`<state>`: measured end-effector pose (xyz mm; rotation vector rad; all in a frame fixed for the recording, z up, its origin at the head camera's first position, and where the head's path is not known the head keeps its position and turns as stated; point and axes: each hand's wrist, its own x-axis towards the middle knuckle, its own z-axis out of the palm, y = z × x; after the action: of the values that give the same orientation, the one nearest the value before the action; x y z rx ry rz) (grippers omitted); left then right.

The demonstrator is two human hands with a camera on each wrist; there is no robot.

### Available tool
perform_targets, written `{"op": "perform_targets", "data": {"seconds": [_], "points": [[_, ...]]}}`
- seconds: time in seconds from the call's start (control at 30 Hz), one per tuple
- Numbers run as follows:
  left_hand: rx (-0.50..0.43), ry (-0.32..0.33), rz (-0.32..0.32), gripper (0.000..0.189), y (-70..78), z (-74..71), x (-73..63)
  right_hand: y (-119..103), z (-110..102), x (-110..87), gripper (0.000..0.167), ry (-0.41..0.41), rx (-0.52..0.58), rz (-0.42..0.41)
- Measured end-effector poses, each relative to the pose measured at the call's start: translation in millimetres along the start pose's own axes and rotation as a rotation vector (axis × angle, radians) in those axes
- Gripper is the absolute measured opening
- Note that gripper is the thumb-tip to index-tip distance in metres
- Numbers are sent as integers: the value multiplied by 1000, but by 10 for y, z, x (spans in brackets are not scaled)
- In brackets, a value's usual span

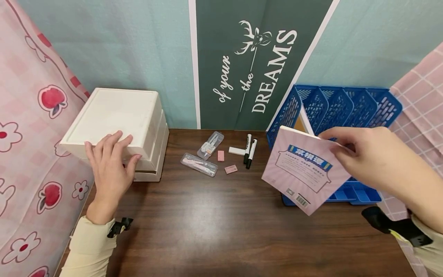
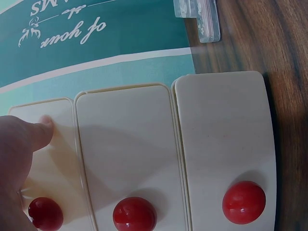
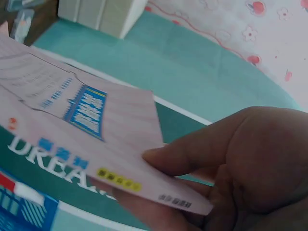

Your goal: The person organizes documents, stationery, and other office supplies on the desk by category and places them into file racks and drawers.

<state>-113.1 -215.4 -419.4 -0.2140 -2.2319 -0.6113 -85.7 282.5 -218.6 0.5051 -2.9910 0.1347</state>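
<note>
A pink book (image 1: 301,169) with a blue title label and a barcode hangs tilted in front of the blue file rack (image 1: 346,104). My right hand (image 1: 363,154) pinches it near its upper corner; the right wrist view shows the thumb on the cover and fingers beneath the spine. On the left stands a white drawer box (image 1: 114,115). My left hand (image 1: 112,165) rests on its top front edge with fingers spread. In the left wrist view, the left thumb lies on one of three drawer fronts (image 2: 127,134), each bearing a red knob (image 2: 134,214).
Between the box and the rack lie two clear cases (image 1: 199,164) of drawing tools, two pink erasers (image 1: 230,169), a white block (image 1: 237,151) and two black-and-white markers (image 1: 251,154). Something white and tan (image 1: 302,121) stands in the rack. Curtains hang around the wooden table (image 1: 207,231).
</note>
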Motion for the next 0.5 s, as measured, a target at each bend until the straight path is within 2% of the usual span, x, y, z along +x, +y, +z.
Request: {"op": "perform_targets", "data": {"seconds": [0.3, 0.37, 0.5], "points": [[-3, 2, -2, 53, -6, -1, -8, 361, -54, -66, 26, -140, -77, 106], [-3, 3, 0, 53, -7, -3, -10, 410, -75, -74, 23, -148, -97, 116], [-4, 5, 8, 53, -6, -4, -13, 486, -129, -103, 19, -113, -134, 124]]}}
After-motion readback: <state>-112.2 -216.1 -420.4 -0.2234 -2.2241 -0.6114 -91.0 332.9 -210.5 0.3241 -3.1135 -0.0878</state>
